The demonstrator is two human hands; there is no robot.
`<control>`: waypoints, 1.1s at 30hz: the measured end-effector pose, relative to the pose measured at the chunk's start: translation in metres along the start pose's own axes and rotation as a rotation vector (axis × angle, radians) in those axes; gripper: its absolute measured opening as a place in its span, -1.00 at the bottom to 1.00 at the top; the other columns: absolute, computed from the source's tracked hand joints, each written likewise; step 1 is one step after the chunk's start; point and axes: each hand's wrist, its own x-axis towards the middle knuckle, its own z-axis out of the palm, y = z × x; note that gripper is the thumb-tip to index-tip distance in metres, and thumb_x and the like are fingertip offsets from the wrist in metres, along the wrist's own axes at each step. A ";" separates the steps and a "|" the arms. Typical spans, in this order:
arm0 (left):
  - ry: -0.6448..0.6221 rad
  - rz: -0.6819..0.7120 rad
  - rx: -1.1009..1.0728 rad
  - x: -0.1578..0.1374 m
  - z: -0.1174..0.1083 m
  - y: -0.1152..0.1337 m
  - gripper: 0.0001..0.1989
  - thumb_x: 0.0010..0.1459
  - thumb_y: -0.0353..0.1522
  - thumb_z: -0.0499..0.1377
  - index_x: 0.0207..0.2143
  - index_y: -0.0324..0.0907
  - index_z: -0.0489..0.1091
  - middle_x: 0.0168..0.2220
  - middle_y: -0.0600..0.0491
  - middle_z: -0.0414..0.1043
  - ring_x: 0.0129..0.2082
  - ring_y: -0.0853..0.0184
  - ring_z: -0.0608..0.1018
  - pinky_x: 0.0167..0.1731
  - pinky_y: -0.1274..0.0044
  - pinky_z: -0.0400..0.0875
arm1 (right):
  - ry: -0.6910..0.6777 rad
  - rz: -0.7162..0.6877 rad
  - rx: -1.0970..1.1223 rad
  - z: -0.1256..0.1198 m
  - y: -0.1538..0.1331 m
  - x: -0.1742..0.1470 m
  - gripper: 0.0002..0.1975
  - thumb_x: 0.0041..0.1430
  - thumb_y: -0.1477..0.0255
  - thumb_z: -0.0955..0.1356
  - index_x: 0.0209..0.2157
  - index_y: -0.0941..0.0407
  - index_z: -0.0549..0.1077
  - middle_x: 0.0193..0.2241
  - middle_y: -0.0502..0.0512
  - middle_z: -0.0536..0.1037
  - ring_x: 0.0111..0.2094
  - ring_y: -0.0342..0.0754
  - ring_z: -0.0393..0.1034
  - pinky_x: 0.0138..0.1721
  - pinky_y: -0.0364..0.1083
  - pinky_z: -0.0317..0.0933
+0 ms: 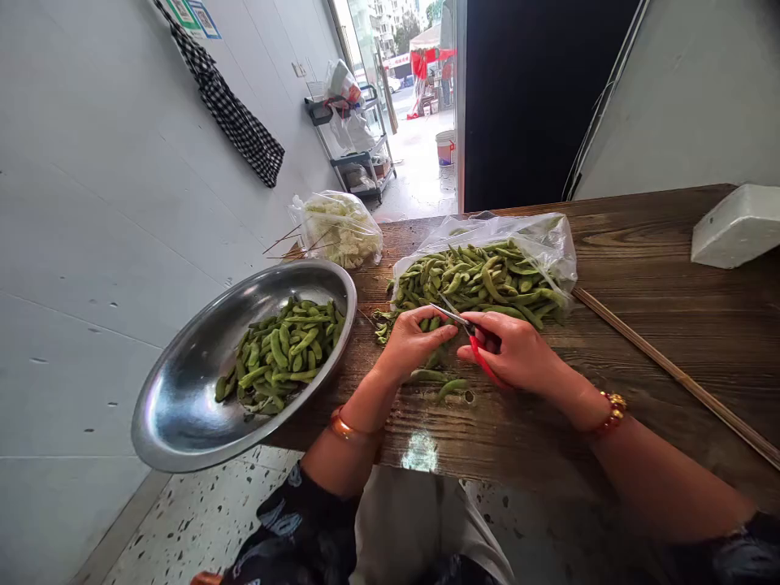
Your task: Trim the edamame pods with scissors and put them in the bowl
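Pale panelled wall (122, 227), open doorway (420, 154), dark wooden table (621, 341). Right hand (517, 348): curled closed around red-handled scissors (483, 362), blades parted, near the left fingertips. Left hand (409, 344): fingers bent in, thumb side gripping a green pod (434, 323). Below, on the wood: loose pods (452, 388). Behind: clear plastic bag (557, 240) with heaped pods (481, 276). At left: oval steel basin (183, 406), partly filled with more pods (283, 349). At right: thin sticks (670, 370), white block (734, 227).
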 end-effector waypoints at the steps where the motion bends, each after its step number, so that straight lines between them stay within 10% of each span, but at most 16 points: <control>1: 0.005 -0.009 -0.017 0.000 0.001 0.000 -0.78 -0.07 -0.29 0.33 -0.38 -0.25 0.52 -0.37 0.02 0.50 -0.34 0.37 0.47 -0.27 0.55 0.33 | 0.006 0.000 0.000 0.001 0.000 0.000 -0.56 0.05 0.24 0.43 -0.04 0.12 0.44 -0.46 -0.02 0.41 -0.48 -0.13 0.27 -0.39 -0.12 0.25; 33: -0.039 -0.071 -0.062 0.000 -0.003 -0.001 -0.77 -0.05 -0.27 0.31 -0.40 -0.26 0.49 -0.39 0.05 0.47 -0.40 0.43 0.43 -0.33 0.60 0.30 | -0.101 0.018 -0.068 -0.005 -0.002 0.001 -0.70 0.13 0.24 0.35 -0.21 0.16 0.51 -0.52 0.02 0.47 -0.52 -0.13 0.27 -0.47 -0.16 0.15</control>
